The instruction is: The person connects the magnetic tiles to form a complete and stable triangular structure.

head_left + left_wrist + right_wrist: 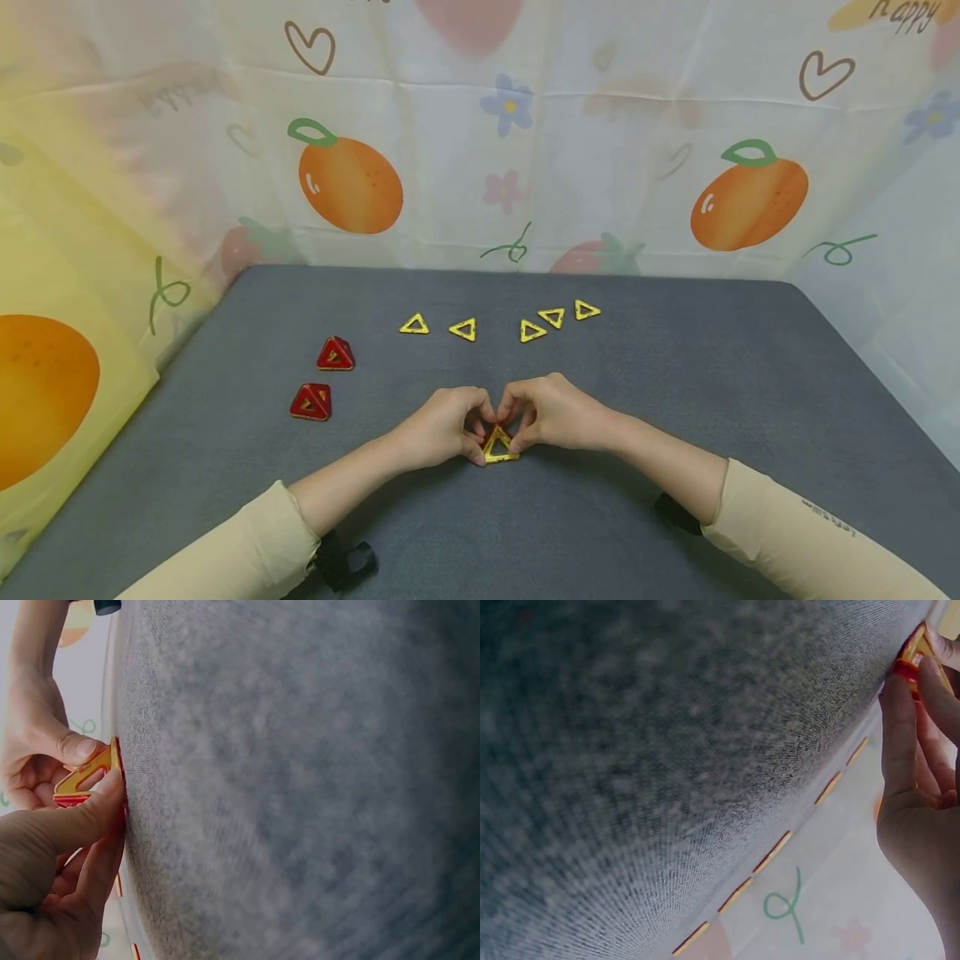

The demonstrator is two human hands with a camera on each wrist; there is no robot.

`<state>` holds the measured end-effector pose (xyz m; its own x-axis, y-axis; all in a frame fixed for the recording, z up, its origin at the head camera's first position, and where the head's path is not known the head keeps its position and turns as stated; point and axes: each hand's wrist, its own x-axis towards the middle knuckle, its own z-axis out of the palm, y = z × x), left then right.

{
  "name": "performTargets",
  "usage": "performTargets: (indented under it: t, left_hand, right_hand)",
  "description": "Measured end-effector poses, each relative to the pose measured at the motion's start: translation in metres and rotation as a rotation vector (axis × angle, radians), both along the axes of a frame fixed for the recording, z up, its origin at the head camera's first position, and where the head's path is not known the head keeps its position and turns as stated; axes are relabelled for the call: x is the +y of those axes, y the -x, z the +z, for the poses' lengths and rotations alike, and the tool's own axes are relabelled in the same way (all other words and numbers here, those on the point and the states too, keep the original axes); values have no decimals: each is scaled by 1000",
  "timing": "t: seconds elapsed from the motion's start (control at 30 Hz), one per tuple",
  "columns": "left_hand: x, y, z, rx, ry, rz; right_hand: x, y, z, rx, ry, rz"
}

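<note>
At the near middle of the table, both hands hold a small piece of joined triangular tiles (pixel 501 458), with a yellow open-centred face towards me and red behind it. My left hand (pixel 435 429) pinches its left side between thumb and fingers. Opposite it, the right hand (pixel 562 412) pinches the right side, the fingertips of both hands nearly meeting at the top. In the left wrist view, the yellow tile (pixel 73 782) has red edges and both thumbs press on it. The right wrist view shows a red part (pixel 906 670) at the fingertips; fingers hide the rest.
Two red triangular pyramids (pixel 335 354) (pixel 311 402) stand at the left. Several loose yellow triangle tiles lie flat in a row farther back, including a left one (pixel 414 331) and a right one (pixel 578 311). A printed cloth (pixel 450 167) hangs behind the grey table (pixel 675 350).
</note>
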<state>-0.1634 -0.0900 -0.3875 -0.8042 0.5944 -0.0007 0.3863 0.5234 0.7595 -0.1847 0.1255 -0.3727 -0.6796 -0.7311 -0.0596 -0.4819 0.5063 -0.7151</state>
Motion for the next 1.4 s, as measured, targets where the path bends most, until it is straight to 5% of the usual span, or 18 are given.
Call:
performTargets:
  t: [0.93, 1.4]
  left_hand:
    - [-4, 0, -1, -68, -19, 9]
    - [-4, 1, 0, -79, -27, 7]
  right_hand:
    - [7, 8, 9, -79, -13, 2]
    - [33, 46, 18, 66, -28, -215]
